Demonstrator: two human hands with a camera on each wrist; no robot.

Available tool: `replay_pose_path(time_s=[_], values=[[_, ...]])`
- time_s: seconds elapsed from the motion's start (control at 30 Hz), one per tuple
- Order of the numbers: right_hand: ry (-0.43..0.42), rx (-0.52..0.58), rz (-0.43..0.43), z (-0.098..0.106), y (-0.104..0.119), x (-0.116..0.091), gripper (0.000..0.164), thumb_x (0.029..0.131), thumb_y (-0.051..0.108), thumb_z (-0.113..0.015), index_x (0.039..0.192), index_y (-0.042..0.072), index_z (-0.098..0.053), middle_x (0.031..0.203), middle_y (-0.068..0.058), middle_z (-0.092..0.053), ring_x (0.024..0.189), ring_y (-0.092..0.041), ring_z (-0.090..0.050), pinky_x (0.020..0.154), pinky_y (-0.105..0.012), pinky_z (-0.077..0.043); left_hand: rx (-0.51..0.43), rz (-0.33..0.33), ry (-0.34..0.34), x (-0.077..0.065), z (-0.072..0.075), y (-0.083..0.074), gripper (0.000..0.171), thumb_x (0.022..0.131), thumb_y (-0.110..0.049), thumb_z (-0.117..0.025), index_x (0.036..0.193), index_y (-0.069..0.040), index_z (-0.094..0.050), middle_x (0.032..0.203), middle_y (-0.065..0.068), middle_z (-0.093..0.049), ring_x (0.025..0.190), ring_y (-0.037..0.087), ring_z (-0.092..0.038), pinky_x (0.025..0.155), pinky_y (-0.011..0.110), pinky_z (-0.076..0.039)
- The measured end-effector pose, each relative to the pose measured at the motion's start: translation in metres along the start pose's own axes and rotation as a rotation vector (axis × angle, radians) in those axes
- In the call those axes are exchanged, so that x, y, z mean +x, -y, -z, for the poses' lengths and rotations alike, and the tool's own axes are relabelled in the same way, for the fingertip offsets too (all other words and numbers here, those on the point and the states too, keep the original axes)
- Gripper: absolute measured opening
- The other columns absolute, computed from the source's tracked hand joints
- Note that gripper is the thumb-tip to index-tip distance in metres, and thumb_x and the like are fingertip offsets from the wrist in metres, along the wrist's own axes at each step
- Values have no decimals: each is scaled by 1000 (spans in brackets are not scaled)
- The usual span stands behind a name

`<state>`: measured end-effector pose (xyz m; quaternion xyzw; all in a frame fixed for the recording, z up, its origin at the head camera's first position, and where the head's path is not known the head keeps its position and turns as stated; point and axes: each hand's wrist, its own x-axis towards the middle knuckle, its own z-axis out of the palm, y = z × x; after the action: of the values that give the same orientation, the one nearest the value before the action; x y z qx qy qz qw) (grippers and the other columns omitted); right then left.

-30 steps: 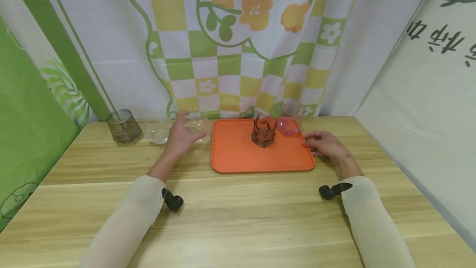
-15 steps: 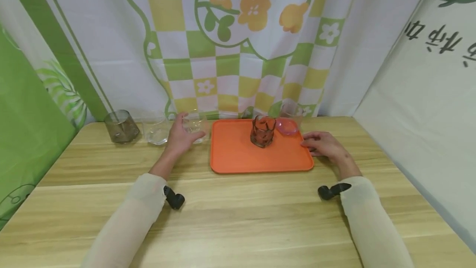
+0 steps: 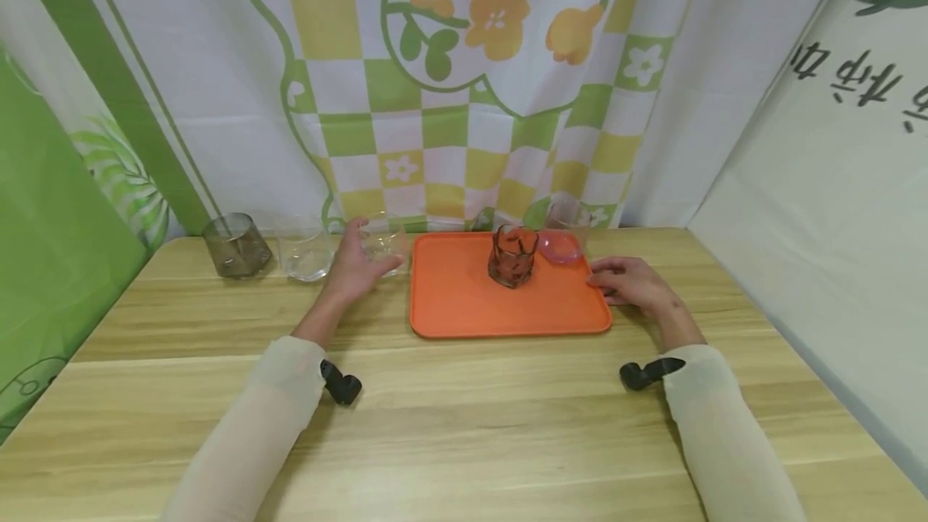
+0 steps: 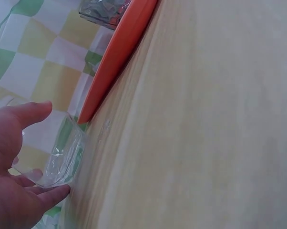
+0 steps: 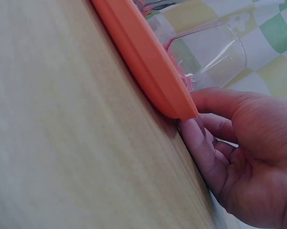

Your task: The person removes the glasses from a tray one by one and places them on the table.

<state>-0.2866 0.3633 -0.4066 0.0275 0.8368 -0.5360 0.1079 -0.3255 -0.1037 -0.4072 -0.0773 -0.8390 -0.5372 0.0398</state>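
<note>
My left hand [image 3: 351, 264] curves round a clear glass [image 3: 384, 246] just left of the orange tray [image 3: 464, 308]. In the left wrist view, thumb and fingers lie on opposite sides of this upright clear glass [image 4: 62, 155], close to the tray's end [image 4: 112, 67]. My right hand [image 3: 631, 280] pinches the tray's right edge; in the right wrist view, the thumb is at the rim [image 5: 174, 95] and a finger is under it. On the tray stand a dark brown glass [image 3: 513, 258] and, in the back right corner, a pink-bottomed glass [image 3: 564, 244].
Left of my left hand stand another clear glass [image 3: 304, 254] and a smoky grey glass [image 3: 238, 248]. A checked curtain [image 3: 442, 127] hangs behind the wooden table [image 3: 471, 425], and a white printed sheet [image 3: 834, 176] borders its right side.
My left hand and the clear glass have shifted slightly right, narrowing the gap to the tray. My right hand stays at the tray's edge.
</note>
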Motion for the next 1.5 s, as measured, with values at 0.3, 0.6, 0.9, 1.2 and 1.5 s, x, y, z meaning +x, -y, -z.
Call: replay_pose_path(time_s=[0.3,0.6,0.9,1.2,1.5], values=[[-4,-4,-11,1,-1,-1,55,100,15,-68,144,-11,-48,107,-10,-67,84,-10,-66,74,-27,-59,20,-25,13,1,-1,4,96,92,-22,-80,161,-5,-15,157,30,-28,138,50,-41,108,56,-42],[0,-7,-16,-1,0,1,56,100,15,-69,145,-10,-47,107,-10,-67,84,-11,-66,74,-26,-59,61,-24,-34,-6,-2,-4,103,90,-29,-81,162,-3,-11,161,29,-22,138,50,-38,114,58,-33],[0,-15,-9,-1,2,0,56,100,16,-68,145,-10,-47,111,-12,-67,86,-12,-67,76,-28,-60,71,-140,-91,-19,2,-29,94,88,-27,-83,158,0,-26,158,25,-27,147,39,-27,119,52,-25],[2,-13,-2,0,2,0,53,101,14,-67,143,-11,-48,101,-5,-68,84,-10,-66,74,-26,-59,65,-284,-55,-35,0,-57,73,88,-24,-80,150,-5,-45,153,16,-38,142,35,-34,115,53,-30],[6,-20,3,0,2,-1,53,101,14,-67,143,-11,-48,102,-6,-68,84,-10,-66,75,-26,-59,-26,-294,94,-42,-30,-68,65,93,-17,-77,150,-5,-47,144,16,-49,126,35,-48,103,52,-45]])
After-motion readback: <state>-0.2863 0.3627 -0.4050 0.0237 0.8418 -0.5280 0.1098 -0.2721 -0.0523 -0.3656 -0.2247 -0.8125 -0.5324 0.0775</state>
